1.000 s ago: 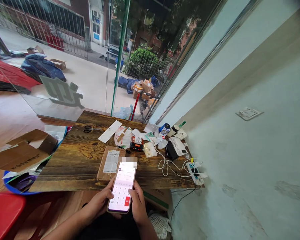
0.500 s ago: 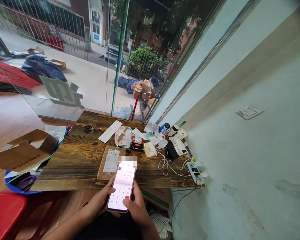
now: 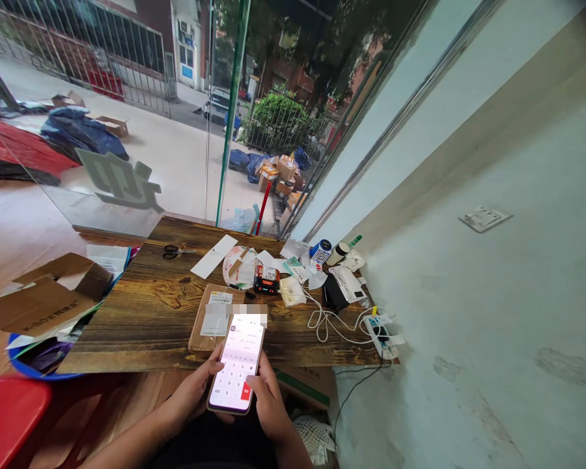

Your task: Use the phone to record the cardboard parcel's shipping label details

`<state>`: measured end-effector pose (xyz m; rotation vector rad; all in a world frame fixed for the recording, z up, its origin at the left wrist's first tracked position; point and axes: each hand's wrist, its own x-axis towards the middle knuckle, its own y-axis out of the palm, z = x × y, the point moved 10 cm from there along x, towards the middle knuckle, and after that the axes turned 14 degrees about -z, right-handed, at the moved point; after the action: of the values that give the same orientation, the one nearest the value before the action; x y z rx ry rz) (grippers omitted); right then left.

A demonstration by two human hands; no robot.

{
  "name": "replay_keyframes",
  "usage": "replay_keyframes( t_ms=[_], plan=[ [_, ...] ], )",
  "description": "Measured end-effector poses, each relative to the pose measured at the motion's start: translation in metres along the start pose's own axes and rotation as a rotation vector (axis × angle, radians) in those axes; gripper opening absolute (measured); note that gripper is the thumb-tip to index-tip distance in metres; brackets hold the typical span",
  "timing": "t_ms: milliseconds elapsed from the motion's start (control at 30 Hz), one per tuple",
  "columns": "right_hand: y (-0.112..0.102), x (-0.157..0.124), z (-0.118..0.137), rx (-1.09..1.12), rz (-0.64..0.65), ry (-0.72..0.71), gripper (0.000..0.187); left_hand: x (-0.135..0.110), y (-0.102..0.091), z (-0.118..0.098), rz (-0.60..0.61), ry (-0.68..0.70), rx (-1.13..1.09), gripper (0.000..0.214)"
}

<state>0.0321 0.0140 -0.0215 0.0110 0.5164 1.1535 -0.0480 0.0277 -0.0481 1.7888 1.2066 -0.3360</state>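
A smartphone (image 3: 233, 384) with a lit number keypad is held upright between both hands over my lap, at the table's near edge. My left hand (image 3: 202, 384) wraps its left side, the thumb lying on the keypad's left column. Around the right side closes my right hand (image 3: 269, 394), its thumb over the screen's right edge near a red key. Just beyond the phone lies a flat cardboard parcel (image 3: 198, 326) with a white label, partly covered by the phone. The fingers behind the phone are mostly hidden.
On the wooden table (image 3: 151, 319) are scissors (image 3: 172, 251), a white card (image 3: 213, 256), a small black-and-orange label printer (image 3: 267, 279), loose papers, a white cable (image 3: 317, 320) and a power strip (image 3: 381, 337). An open carton (image 3: 43, 303) and red stool (image 3: 10, 417) stand left; a wall rises right.
My right thumb has shifted up a little on the screen, uncovering more of the red key. Both hands still hold the phone in nearly the same place.
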Motion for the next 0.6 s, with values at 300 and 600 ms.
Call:
replay_keyframes(
  t_ms=[300, 600],
  plan=[
    [-0.008, 0.006, -0.010, -0.053, -0.032, -0.036, 0.059, 0.001, 0.005, 0.001, 0.082, -0.015, -0.055, 0.087],
    [-0.018, 0.015, -0.043, 0.131, -0.145, 0.089, 0.057, 0.023, -0.006, 0.036, 0.014, -0.079, -0.085, 0.097]
  ],
)
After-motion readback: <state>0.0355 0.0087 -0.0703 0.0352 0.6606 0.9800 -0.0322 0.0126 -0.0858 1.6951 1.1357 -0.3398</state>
